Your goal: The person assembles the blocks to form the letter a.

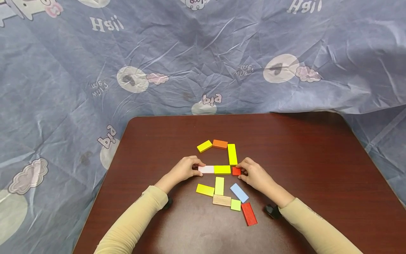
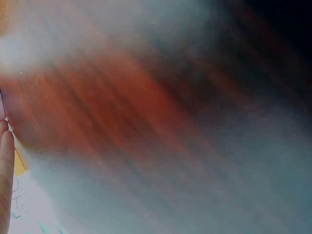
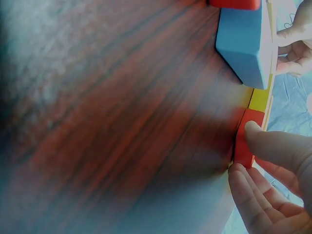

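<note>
My left hand (image 1: 186, 167) pinches the left end of a pale pink block (image 1: 207, 169) between thumb and finger. Against that block's right end lies a bright yellow block (image 1: 222, 170) in the same row. With thumb and fingertips, my right hand (image 1: 254, 174) grips a small red block (image 1: 236, 171) just right of the yellow one, a thin gap between them. The right wrist view shows the thumb on one face of this red block (image 3: 247, 136) and fingertips at its lower end. Only fingers (image 2: 6, 165) at the left edge show in the left wrist view.
Behind the row lie an orange block (image 1: 220, 144) and an upright-running yellow block (image 1: 232, 154). Nearer me are a blue block (image 1: 239, 193), a larger red block (image 1: 249, 214), a wooden block (image 1: 221, 200) and several others. A patterned cloth (image 1: 203, 53) hangs behind the brown table (image 1: 301, 148).
</note>
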Demonstrator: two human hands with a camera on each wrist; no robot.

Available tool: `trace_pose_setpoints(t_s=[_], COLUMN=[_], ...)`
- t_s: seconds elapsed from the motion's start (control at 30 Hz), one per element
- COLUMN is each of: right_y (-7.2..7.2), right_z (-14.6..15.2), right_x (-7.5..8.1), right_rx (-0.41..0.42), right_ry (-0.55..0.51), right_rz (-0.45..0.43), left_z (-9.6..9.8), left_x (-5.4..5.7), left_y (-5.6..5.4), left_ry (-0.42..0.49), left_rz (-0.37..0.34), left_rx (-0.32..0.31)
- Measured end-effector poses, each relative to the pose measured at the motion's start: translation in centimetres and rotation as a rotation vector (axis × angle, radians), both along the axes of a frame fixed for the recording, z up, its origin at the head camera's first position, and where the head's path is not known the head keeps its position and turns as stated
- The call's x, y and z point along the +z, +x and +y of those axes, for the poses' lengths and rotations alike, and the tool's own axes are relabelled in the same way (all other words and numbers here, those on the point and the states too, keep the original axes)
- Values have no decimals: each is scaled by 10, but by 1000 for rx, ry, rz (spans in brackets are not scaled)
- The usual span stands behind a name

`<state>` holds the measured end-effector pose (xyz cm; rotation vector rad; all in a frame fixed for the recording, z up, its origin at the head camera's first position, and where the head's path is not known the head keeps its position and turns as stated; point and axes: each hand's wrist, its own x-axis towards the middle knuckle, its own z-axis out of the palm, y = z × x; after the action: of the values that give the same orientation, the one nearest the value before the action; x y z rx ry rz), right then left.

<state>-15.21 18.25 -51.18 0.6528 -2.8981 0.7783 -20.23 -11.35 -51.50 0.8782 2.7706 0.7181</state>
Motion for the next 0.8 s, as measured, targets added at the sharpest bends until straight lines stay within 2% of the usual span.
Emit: trace_pose_setpoints(t_s=[0.4, 0.8], right_y=[-1, -2], right_z=[-2, -6], right_x=[-3, -3], right_rx=[6, -26], right_ry=[-18, -31], right_rz=[40, 46], left_z=[0, -1], left_x=[-2, -3], left_y=[-1, -1], left_ry=[7, 7], left_rz=[-8, -4], left_rx=[4, -2])
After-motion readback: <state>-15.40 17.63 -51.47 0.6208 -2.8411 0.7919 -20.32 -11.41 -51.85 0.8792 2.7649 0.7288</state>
